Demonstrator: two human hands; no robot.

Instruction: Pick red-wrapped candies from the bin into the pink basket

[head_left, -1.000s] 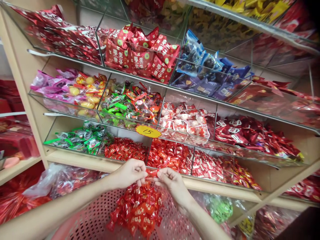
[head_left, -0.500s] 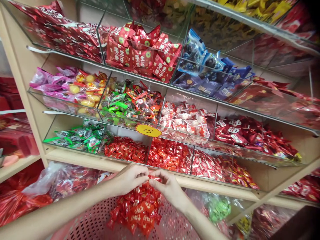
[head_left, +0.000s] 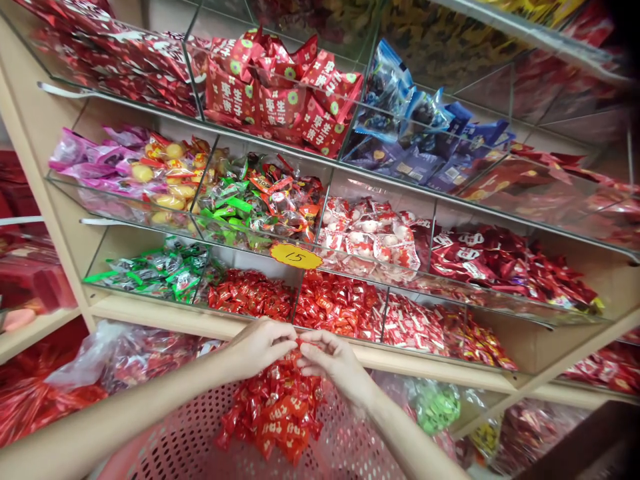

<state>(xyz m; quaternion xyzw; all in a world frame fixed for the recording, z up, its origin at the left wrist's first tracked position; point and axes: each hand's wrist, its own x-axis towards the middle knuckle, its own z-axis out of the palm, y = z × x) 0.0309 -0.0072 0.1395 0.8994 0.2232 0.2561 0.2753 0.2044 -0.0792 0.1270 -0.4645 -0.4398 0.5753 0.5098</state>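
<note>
Over a pink perforated plastic basket (head_left: 173,443), the person's two bare hands meet at the top of a bundle of glossy red wrapped candies (head_left: 280,417). The left hand (head_left: 257,350) has its thumb and fingers drawn together on the bundle's narrow red tip. The right hand (head_left: 337,363) comes in from the other side, fingers bent and only a narrow gap from the thumb; whether it grips the tip too, I cannot tell. The bundle is below the fingertips, seen against the basket's holed wall, and whether it touches the bottom is unclear. Just beyond the hands runs a pale wooden shelf edge (head_left: 400,360), with loose red candies (head_left: 340,307) in a clear-walled compartment behind it. Above them sits a yellow scalloped label (head_left: 295,255) marked 15. Left of the basket lies a clear plastic bag of red packets (head_left: 145,360).
</note>
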